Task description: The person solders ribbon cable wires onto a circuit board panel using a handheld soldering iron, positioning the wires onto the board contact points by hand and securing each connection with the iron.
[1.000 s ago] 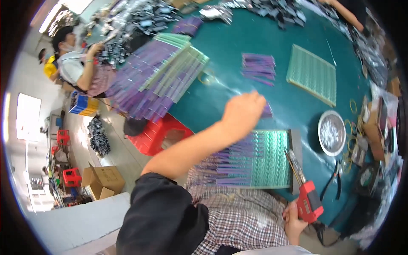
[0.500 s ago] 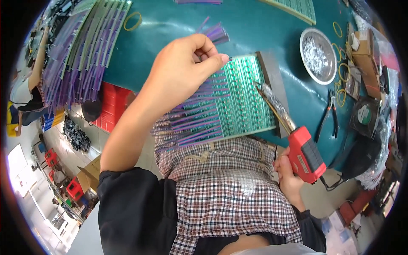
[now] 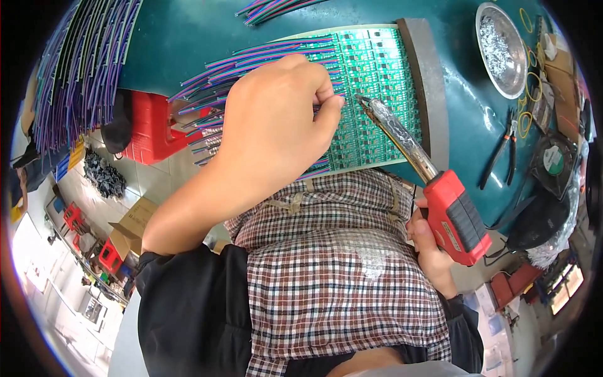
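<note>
A green circuit board panel (image 3: 377, 69) lies at the table's near edge, with rows of small parts. Multicoloured wires (image 3: 251, 60) fan out from its left part. Across the board reaches my left hand (image 3: 282, 113), thumb and forefinger pinched together on what looks like a wire, mostly hidden by the hand. My right hand (image 3: 430, 242) is closed round the handle of a red and black soldering gun (image 3: 449, 217). Its dark tip is over the board, a little to the right of my left fingertips.
A grey bar (image 3: 424, 81) lies along the board's right edge. Further right are a metal bowl (image 3: 502, 53) of silvery bits, pliers (image 3: 502, 151) and rubber bands (image 3: 524, 125). More wires (image 3: 279, 9) lie at the back, and wired boards (image 3: 88, 69) at left.
My left hand has come down from the board's far edge to its middle, and its fingertips are now close to the soldering tip. The whole view has shifted.
</note>
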Motion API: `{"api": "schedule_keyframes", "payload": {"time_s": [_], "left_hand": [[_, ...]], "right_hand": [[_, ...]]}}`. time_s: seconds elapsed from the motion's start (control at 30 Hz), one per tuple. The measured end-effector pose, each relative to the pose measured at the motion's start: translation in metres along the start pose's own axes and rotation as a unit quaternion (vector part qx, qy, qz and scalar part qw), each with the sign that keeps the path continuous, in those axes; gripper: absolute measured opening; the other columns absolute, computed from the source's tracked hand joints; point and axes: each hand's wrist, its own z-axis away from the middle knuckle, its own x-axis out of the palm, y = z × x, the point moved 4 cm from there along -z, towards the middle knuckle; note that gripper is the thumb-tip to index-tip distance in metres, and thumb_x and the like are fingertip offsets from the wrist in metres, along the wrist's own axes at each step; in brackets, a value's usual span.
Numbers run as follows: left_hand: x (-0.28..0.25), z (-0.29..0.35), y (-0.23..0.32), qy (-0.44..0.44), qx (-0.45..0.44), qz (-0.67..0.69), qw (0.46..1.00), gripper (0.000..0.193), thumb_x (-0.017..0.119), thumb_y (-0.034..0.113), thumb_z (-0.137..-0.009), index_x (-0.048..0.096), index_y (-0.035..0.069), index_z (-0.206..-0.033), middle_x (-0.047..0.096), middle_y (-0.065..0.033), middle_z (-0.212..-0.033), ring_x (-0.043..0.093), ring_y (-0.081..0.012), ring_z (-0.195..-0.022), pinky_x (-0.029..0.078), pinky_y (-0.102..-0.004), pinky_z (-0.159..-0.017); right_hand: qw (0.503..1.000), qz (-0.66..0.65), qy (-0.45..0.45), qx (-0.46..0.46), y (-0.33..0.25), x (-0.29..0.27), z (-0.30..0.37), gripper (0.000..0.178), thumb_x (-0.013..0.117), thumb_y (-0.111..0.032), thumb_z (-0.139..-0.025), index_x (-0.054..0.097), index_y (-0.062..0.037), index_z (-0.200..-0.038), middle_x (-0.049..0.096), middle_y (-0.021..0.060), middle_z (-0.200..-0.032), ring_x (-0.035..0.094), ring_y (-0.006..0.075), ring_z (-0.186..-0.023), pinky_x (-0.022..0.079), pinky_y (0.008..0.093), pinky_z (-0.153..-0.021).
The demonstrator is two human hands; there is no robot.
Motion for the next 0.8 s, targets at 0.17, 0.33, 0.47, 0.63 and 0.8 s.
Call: {"api": "schedule_keyframes", "payload": {"time_s": [0.17, 0.33, 0.47, 0.63, 0.8], "left_hand": [[0.001, -0.001, -0.001, 0.006, -0.001, -0.005, 1.0, 0.019, 0.077, 0.011, -0.084, 0.063, 0.002, -0.076, 0.061, -0.0066, -0.075, 0.063, -0.0173, -0.063, 0.053, -0.0292, -0.06], [0.002, -0.002, 0.0, 0.016, 0.004, -0.004, 1.0, 0.019, 0.077, 0.011, -0.084, 0.063, 0.002, -0.076, 0.061, -0.0065, -0.073, 0.063, -0.017, -0.062, 0.052, -0.029, -0.06], [0.002, -0.002, 0.0, 0.02, 0.01, -0.003, 1.0, 0.02, 0.078, 0.011, -0.084, 0.063, 0.002, -0.075, 0.06, -0.0063, -0.073, 0.063, -0.0164, -0.062, 0.051, -0.0287, -0.059], [0.003, -0.002, -0.002, 0.017, 0.003, 0.011, 1.0, 0.02, 0.077, 0.011, -0.084, 0.063, 0.002, -0.075, 0.06, -0.0061, -0.072, 0.063, -0.0156, -0.062, 0.051, -0.0281, -0.059], [0.004, -0.002, -0.001, 0.019, 0.004, -0.002, 1.0, 0.02, 0.077, 0.011, -0.084, 0.063, 0.002, -0.074, 0.06, -0.0059, -0.072, 0.063, -0.0155, -0.061, 0.051, -0.028, -0.059]], "right_hand": [[1.0, -0.013, -0.002, 0.006, 0.004, 0.0, 0.002, 0.026, 0.063, -0.007, -0.095, 0.057, 0.0021, -0.119, 0.057, 0.0053, -0.078, 0.054, 0.0119, -0.067, 0.047, 0.0278, -0.063], [1.0, -0.006, 0.018, 0.011, -0.001, 0.004, -0.001, 0.019, 0.06, -0.005, -0.096, 0.058, 0.0023, -0.113, 0.057, 0.0058, -0.079, 0.055, 0.0128, -0.068, 0.048, 0.0283, -0.063], [0.999, -0.021, 0.025, 0.022, -0.005, 0.004, -0.003, 0.011, 0.061, -0.006, -0.095, 0.059, 0.0015, -0.103, 0.057, 0.006, -0.08, 0.055, 0.0129, -0.067, 0.048, 0.0279, -0.064], [0.999, -0.027, -0.004, 0.04, -0.005, 0.004, -0.005, 0.011, 0.061, -0.01, -0.096, 0.059, 0.0009, -0.097, 0.057, 0.0062, -0.078, 0.053, 0.0125, -0.066, 0.047, 0.0279, -0.063], [1.0, -0.011, 0.022, 0.008, -0.006, 0.005, -0.006, 0.011, 0.061, -0.01, -0.096, 0.058, 0.0003, -0.094, 0.056, 0.0068, -0.077, 0.052, 0.0128, -0.064, 0.046, 0.0279, -0.062]]}}
